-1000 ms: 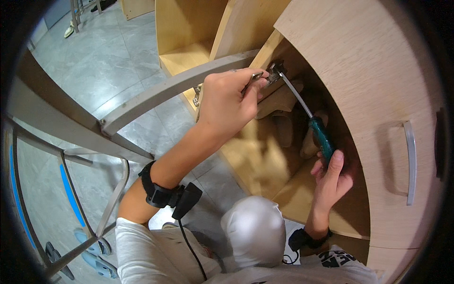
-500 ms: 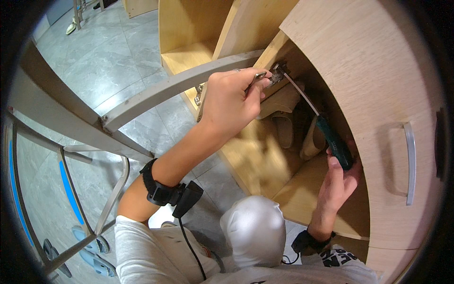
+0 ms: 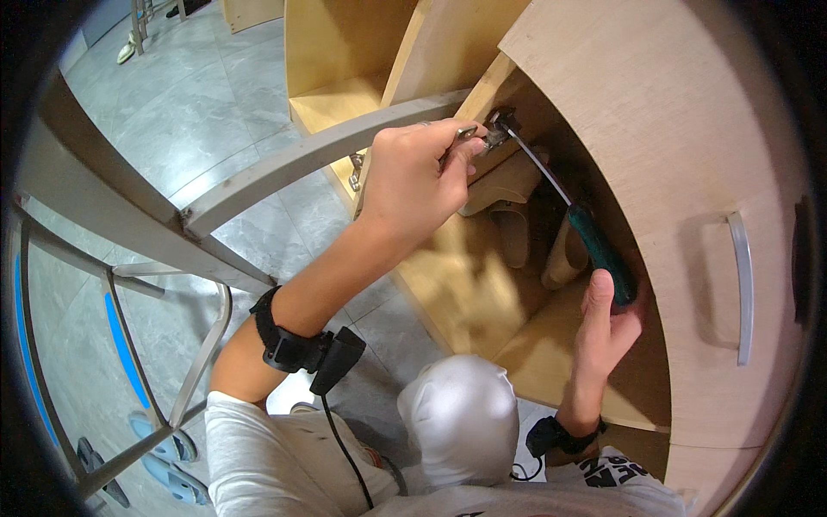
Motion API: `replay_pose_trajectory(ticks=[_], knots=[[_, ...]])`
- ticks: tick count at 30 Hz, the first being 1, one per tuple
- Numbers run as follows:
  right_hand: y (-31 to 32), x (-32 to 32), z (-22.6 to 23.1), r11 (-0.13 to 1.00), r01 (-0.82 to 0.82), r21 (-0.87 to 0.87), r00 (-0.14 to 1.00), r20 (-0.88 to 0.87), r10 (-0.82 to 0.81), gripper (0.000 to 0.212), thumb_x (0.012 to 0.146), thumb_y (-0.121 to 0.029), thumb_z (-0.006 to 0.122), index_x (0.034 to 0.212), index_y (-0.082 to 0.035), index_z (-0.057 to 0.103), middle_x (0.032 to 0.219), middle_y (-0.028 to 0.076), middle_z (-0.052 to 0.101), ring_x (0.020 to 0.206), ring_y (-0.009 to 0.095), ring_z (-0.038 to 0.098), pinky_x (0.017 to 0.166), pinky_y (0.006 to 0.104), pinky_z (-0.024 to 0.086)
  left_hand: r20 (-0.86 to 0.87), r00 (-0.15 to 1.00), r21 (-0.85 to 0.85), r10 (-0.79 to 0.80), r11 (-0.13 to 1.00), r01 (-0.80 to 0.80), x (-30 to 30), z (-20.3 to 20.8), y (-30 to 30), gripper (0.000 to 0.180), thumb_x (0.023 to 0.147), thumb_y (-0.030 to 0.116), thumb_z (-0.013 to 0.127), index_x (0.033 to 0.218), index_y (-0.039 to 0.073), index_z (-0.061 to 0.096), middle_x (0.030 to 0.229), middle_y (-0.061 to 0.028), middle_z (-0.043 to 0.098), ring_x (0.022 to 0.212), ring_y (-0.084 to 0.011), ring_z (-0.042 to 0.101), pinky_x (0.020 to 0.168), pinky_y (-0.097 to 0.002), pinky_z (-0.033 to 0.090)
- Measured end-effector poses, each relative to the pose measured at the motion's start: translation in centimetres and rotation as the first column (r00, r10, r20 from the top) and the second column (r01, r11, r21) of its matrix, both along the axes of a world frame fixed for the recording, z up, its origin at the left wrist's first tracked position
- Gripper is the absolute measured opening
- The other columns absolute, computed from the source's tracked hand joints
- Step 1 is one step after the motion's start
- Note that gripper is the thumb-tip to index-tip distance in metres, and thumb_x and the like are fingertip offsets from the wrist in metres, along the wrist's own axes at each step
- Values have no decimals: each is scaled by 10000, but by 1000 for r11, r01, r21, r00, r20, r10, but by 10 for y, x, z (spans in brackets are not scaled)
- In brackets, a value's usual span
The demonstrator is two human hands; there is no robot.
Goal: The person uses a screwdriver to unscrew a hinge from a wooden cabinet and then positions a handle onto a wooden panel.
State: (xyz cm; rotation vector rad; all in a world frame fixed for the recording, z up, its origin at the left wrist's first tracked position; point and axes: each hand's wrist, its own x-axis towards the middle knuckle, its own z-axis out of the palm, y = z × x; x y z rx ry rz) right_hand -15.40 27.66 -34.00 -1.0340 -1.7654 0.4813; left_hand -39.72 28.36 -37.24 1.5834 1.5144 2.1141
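Observation:
My left hand (image 3: 415, 177) pinches a metal cabinet hinge (image 3: 493, 135) against the inner side panel of an opened wooden cabinet. Its fingers hide part of the hinge. In my right hand (image 3: 610, 323) is a screwdriver (image 3: 600, 252) with a dark green handle. The long shaft slants up and left, and its tip meets the hinge. My right thumb is raised along the near side of the handle, while the other fingers are mostly hidden behind it. Under the shaft, beige shoes (image 3: 564, 256) stand inside the cabinet.
The pale cabinet door (image 3: 689, 129) with a silver handle (image 3: 743, 289) fills the right side. A grey metal frame (image 3: 319, 146) curves past my left arm. Another hinge (image 3: 357, 172) sits on the cabinet's left edge. Blue-grey slippers (image 3: 164, 457) lie on the tiled floor at lower left.
My right thumb has lifted and shifted on the screwdriver handle, loosening the grip. The tip stays at the hinge. My left hand holds its place; the whole view has shifted slightly.

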Motion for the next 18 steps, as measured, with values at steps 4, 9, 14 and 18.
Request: replay_pose_trajectory(ticks=[4,9,14,18], knots=[[1,-14,2,971,-36,238,999,46,26,354,909,-92,566,1197,67,434,853,57,586,678,96,513,650,213,437,-5,1000,-41,0,999,-1,2,1,-3,87,824,-5,613,892,-32,660,638,-99,652,581,-105,646,521,-218,485],[-6,-8,3,989,-97,110,990,-88,107,350,904,-83,570,1189,75,443,939,150,614,729,143,571,684,241,469,30,1000,-18,-1,1000,1,4,2,-1,86,820,5,622,891,-20,664,630,-93,649,583,-104,647,521,-217,482],[-14,-10,17,990,9,-138,976,-213,-38,274,893,-58,579,1109,91,499,839,137,613,648,154,589,530,249,485,33,999,-11,12,1000,-12,3,1,-2,84,824,20,622,889,-11,666,639,-92,651,591,-108,653,518,-218,479],[-8,-9,12,986,-131,-98,985,-122,119,352,901,-53,557,1201,102,457,957,166,639,776,150,606,736,256,496,39,999,-39,24,999,-23,5,0,0,83,827,26,621,887,-9,666,634,-94,650,589,-112,655,514,-220,478]])
